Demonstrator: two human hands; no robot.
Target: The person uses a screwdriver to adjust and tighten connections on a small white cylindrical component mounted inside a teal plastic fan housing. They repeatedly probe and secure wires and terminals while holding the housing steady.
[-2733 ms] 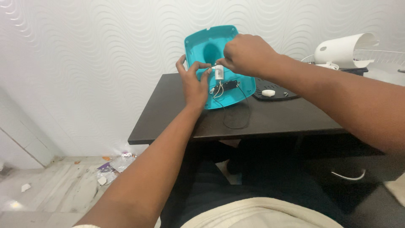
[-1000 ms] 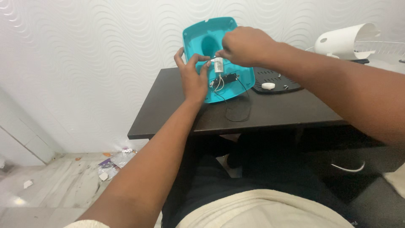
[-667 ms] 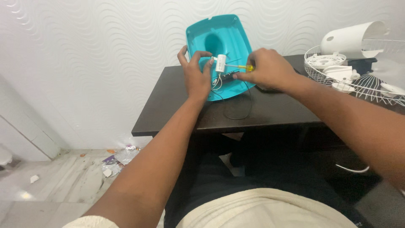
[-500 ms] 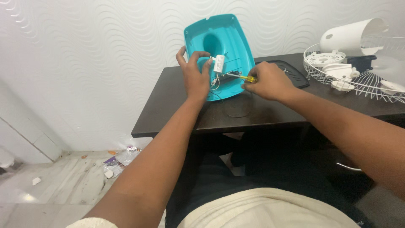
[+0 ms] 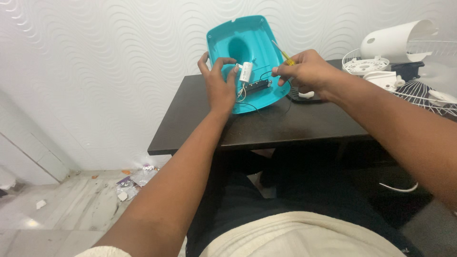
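A turquoise plastic base shell [image 5: 252, 45] stands tilted on its edge on the dark table [image 5: 266, 126], its hollow inside facing me. My left hand [image 5: 218, 85] grips its left side, thumb and fingers around a small white cylindrical capacitor [image 5: 245, 72] with thin wires. My right hand [image 5: 304, 71] holds a yellow-handled screwdriver [image 5: 284, 56], its tip near a black part [image 5: 257, 85] inside the shell.
White fan parts lie at the table's right: a wire guard [image 5: 419, 90], a round motor mount [image 5: 366, 65] and a white housing [image 5: 395, 40]. A small white piece [image 5: 305, 94] rests on a black pad. Litter [image 5: 135, 181] lies on the floor at left.
My right hand left the shell, picked up the yellow-handled screwdriver from the table and brought it back up to the shell's inside. The left hand kept its hold.
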